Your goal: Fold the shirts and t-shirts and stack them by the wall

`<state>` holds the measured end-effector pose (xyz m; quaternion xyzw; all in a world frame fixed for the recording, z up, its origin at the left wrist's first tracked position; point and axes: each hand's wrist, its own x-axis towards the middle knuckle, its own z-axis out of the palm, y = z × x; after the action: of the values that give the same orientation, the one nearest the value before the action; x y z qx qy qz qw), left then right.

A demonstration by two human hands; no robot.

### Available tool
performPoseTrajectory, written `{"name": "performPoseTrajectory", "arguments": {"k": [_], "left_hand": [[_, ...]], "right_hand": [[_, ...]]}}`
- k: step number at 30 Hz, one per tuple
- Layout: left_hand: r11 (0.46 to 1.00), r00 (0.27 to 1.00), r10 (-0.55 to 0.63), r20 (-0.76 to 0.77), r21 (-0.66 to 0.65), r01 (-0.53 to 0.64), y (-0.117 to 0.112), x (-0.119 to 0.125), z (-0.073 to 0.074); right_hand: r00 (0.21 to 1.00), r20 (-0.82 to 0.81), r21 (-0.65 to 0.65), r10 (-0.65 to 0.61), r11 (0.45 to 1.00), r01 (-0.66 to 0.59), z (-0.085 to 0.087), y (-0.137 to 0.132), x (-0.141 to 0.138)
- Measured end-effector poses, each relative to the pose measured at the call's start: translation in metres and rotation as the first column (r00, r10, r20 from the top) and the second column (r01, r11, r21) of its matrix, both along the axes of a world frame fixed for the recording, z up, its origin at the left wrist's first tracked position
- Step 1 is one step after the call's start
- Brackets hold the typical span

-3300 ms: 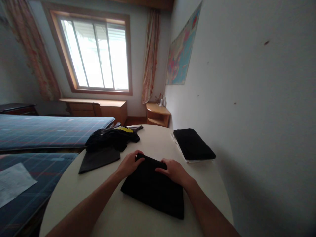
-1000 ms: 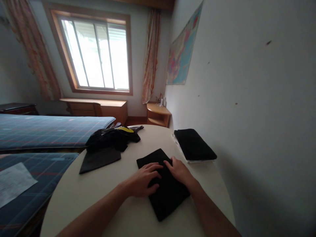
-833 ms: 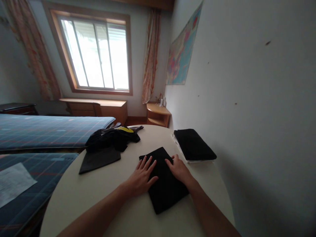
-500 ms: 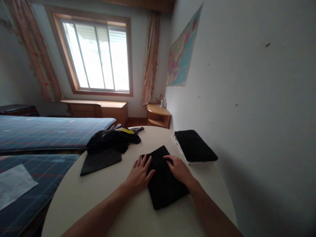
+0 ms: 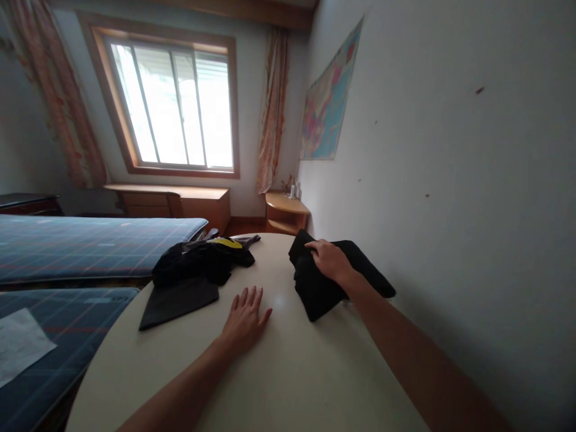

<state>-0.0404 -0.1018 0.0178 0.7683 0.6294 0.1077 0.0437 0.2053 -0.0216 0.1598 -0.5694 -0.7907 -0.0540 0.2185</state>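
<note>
My right hand (image 5: 330, 260) grips a folded black cloth (image 5: 315, 291) and holds it just above the round white table (image 5: 288, 372), over the left edge of a folded black pile (image 5: 371, 273) by the wall. My left hand (image 5: 245, 318) lies flat on the tabletop with fingers stretched out, holding nothing, a little left of the lifted cloth.
A heap of unfolded dark clothes with a yellow patch (image 5: 198, 264) and a flat dark grey piece (image 5: 180, 300) lie at the table's left side. Two beds with blue plaid covers (image 5: 90, 240) stand to the left. The white wall (image 5: 450, 180) runs close along the right.
My right hand has picked the folded black cloth up from the middle of the table and carried it right and away, towards the pile by the wall. My left hand came off the cloth onto the bare table.
</note>
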Motion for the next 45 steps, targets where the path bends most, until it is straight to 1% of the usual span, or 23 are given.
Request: {"name": "performPoseTrajectory", "arguments": {"k": [3,6,8,10,12,13,16,19,21,25,28,30,33,36,38,40,42,45], "left_hand": [[1.0,1.0,0.0,-0.002,-0.017,0.0,0.0,0.0,0.001],[1.0,1.0,-0.007,0.0,-0.014,0.007,0.0,0.0,0.001],[1.0,1.0,-0.015,0.003,-0.008,0.015,0.0,-0.001,0.0],[1.0,1.0,-0.019,0.003,-0.005,0.019,0.0,-0.001,0.0],[1.0,1.0,-0.023,0.005,-0.004,0.023,0.0,-0.001,-0.001],[1.0,1.0,-0.025,0.008,-0.002,0.025,0.0,-0.001,-0.001],[1.0,0.999,-0.03,0.017,0.003,0.03,0.0,-0.001,0.0],[1.0,1.0,-0.019,0.017,-0.001,0.019,0.0,0.0,0.001],[1.0,1.0,-0.013,0.013,-0.01,0.013,0.0,0.0,0.001],[1.0,1.0,-0.015,0.005,-0.013,0.015,0.0,0.001,0.002],[1.0,1.0,-0.016,0.001,-0.01,0.016,0.0,0.001,0.001],[1.0,1.0,-0.015,0.002,-0.001,0.015,0.0,0.0,0.0],[1.0,1.0,-0.023,0.002,0.009,0.023,0.0,-0.001,0.0],[1.0,1.0,-0.029,-0.008,0.003,0.029,-0.001,0.0,0.002],[1.0,1.0,-0.023,-0.011,0.002,0.023,-0.001,0.0,0.002],[1.0,1.0,-0.022,-0.006,0.009,0.023,-0.001,0.001,0.002],[0.999,1.0,-0.027,0.0,0.019,0.027,0.0,0.001,0.002],[0.999,1.0,-0.029,0.006,0.017,0.029,0.0,0.0,0.001]], "right_hand": [[0.999,0.032,0.027,-0.017,1.0,0.016,0.021,0.021,0.009],[0.999,0.013,0.028,-0.045,0.999,0.045,0.04,0.043,0.029],[0.998,-0.019,0.024,-0.063,0.998,0.064,0.048,0.058,0.05],[0.993,-0.063,0.008,-0.103,0.995,0.104,0.048,0.071,0.075],[0.984,-0.083,-0.026,-0.158,0.987,0.156,0.039,0.08,0.1],[0.976,-0.075,-0.054,-0.206,0.978,0.202,0.032,0.083,0.112],[0.954,-0.054,-0.111,-0.294,0.952,0.286,0.004,0.085,0.14],[0.938,-0.035,-0.148,-0.346,0.93,0.337,-0.018,0.083,0.155],[0.935,-0.027,-0.153,-0.353,0.926,0.345,-0.024,0.083,0.16],[0.929,-0.006,-0.142,-0.37,0.92,0.365,-0.023,0.086,0.166],[0.908,0.018,-0.137,-0.419,0.898,0.417,-0.026,0.084,0.165],[0.887,0.029,-0.131,-0.461,0.878,0.461,-0.03,0.083,0.155],[0.865,0.042,-0.14,-0.5,0.855,0.5,-0.038,0.079,0.13],[0.864,0.074,-0.223,-0.499,0.836,0.502,-0.049,0.073,0.104],[0.864,0.098,-0.286,-0.494,0.817,0.5,-0.058,0.068,0.094],[0.86,0.108,-0.313,-0.499,0.804,0.506,-0.067,0.063,0.09],[0.857,0.104,-0.316,-0.504,0.801,0.509,-0.071,0.058,0.092],[0.861,0.104,-0.309,-0.498,0.807,0.504,-0.067,0.053,0.093]]}}
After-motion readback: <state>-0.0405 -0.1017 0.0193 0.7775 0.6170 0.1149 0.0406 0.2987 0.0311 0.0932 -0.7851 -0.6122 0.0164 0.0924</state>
